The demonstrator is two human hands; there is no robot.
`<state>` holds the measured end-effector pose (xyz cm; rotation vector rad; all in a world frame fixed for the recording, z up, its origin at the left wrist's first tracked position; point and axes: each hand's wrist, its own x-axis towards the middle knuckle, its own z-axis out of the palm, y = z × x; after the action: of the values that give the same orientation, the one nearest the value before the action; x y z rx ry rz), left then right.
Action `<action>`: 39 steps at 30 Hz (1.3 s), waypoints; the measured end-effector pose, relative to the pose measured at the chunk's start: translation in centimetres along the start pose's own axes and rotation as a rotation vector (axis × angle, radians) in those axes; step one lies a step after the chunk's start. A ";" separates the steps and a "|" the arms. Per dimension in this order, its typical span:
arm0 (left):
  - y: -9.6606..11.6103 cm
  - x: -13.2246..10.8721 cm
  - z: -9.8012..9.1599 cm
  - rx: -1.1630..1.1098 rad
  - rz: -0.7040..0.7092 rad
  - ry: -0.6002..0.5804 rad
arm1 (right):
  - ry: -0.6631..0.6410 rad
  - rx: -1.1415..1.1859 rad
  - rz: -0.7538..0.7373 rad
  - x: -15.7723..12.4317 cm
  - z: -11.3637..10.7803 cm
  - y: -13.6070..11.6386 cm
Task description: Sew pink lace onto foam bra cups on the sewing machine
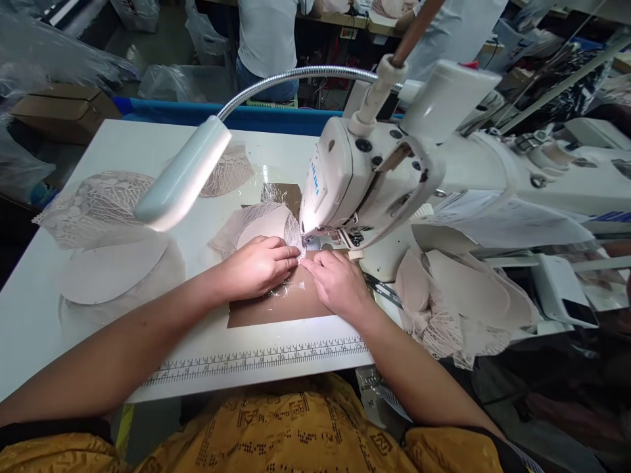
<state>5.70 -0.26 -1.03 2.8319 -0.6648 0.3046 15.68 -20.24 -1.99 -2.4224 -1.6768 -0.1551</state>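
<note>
At the needle of a white sewing machine (328, 174) lies a beige lace bra cup (266, 226), its smooth pad showing through the lace. My left hand (259, 266) rests over the cup's near edge, with the fingertips pressed together by the needle. From the other side, my right hand (340, 279) pinches the lace edge between thumb and finger, just in front of the presser foot. Both hands lie above a brown taped sheet (280, 305) on the table. The fabric edge between the fingertips is mostly hidden.
More lace cups (113, 269) lie at the left, and a pile of beige cups (458, 302) at the right. Scissors (383, 289) lie beside my right hand. A lamp (182, 174) hangs over the table, and a printed ruler (261, 361) runs along its front. A person (269, 39) sits beyond.
</note>
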 end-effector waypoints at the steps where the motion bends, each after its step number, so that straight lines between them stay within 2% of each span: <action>1: 0.0 0.0 0.0 0.001 0.001 -0.005 | -0.003 -0.006 -0.001 -0.1 0.0 0.0; 8: -0.1 0.1 0.3 0.049 -0.049 -0.022 | 0.003 -0.032 0.024 0.1 0.0 -0.1; 14: -0.3 0.6 0.6 0.074 -0.115 0.020 | 0.038 -0.043 0.049 0.4 0.4 0.0; 18: -0.6 0.7 0.5 0.039 -0.191 0.040 | 0.071 -0.007 0.030 0.3 0.5 0.2; 22: -1.1 0.6 0.7 0.016 -0.269 0.074 | 0.050 0.046 0.044 0.2 0.4 0.3; 33: -1.8 0.0 0.9 0.095 -0.471 0.102 | 0.068 0.089 0.015 0.2 0.5 0.6; 36: -2.0 0.0 0.4 0.109 -0.553 0.077 | 0.092 0.084 -0.022 0.1 0.7 0.8; 39: -2.1 -0.2 -1.0 0.080 -0.665 -0.007 | 0.112 0.075 -0.057 0.1 1.0 1.2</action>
<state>6.33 1.93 -0.47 2.9232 0.3084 0.2014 16.78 -20.32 -3.05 -2.2687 -1.6728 -0.2275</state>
